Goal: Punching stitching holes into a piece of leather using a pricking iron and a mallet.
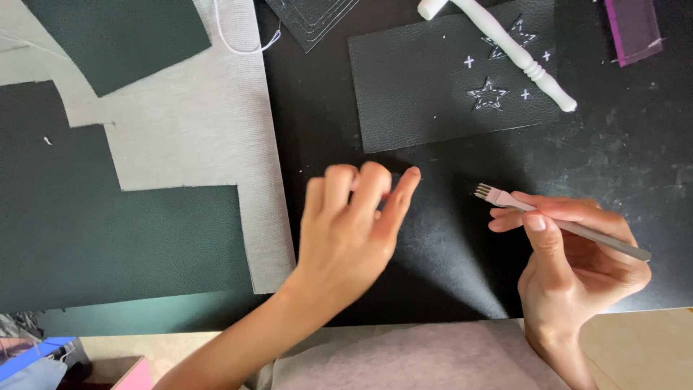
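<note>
My right hand (570, 253) grips a metal pronged punch tool (556, 222), its teeth pointing left above the black mat (447, 245). My left hand (350, 224) hovers over the mat with fingers spread and slightly curled, holding nothing. Beyond both hands lies a black leather piece (426, 87) with two stitched white stars and small crosses. A white turned-handle mallet (516, 47) rests across its right part.
Dark green leather pieces (108, 217) lie on grey cloth (202, 123) at the left. A stitched black piece (310, 18) and white thread (238, 43) sit at the top. A purple translucent item (634, 29) is at top right. Grey fabric (411, 357) covers the near edge.
</note>
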